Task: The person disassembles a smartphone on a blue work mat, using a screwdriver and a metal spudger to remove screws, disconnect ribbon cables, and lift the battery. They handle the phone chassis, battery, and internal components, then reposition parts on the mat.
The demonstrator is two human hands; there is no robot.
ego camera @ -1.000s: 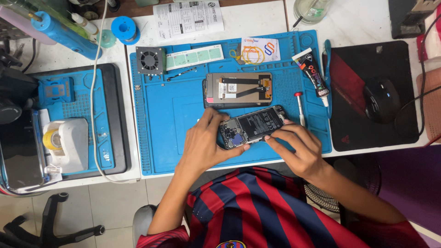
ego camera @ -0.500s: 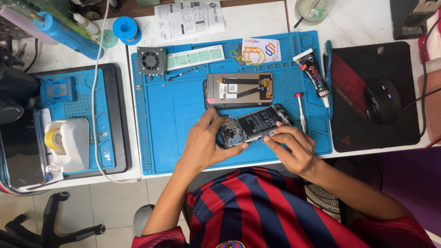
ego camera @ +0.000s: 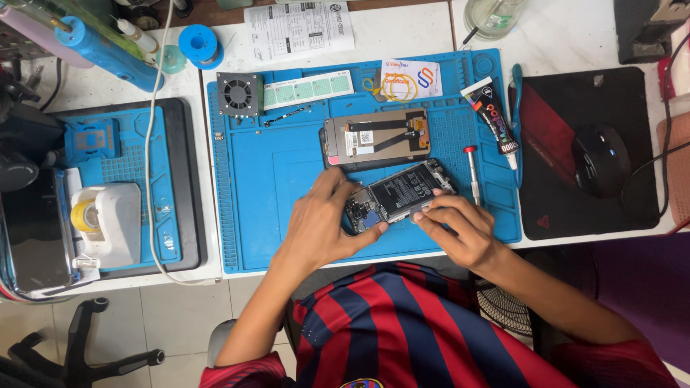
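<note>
**Opened phone steadied, right fingers shift to its near edge**

Both hands keep hold of the opened phone (ego camera: 397, 197), which lies tilted on the blue mat (ego camera: 273, 179), near its front edge, just below the detached screen panel (ego camera: 377, 136). The left hand (ego camera: 323, 226) is closed around the phone's left end, thumb under the camera corner and fingers (ego camera: 332, 184) curled over the far side, much as it was a second ago. The right hand (ego camera: 460, 230) has moved a little: its fingers (ego camera: 430, 214) now pinch at the phone's near long edge, by the battery, where earlier they sat closer to the lower right corner. The phone itself has turned only slightly.

Judging from this, the work on the phone's inside goes on along that edge rather than at the corner; nothing has come off it yet.

The screwdriver (ego camera: 471, 167) lies untouched just right of the phone, and the glue tube (ego camera: 490, 115) farther right, at the mat's edge. A mouse (ego camera: 601, 159) rests on its black pad, well apart.
</note>
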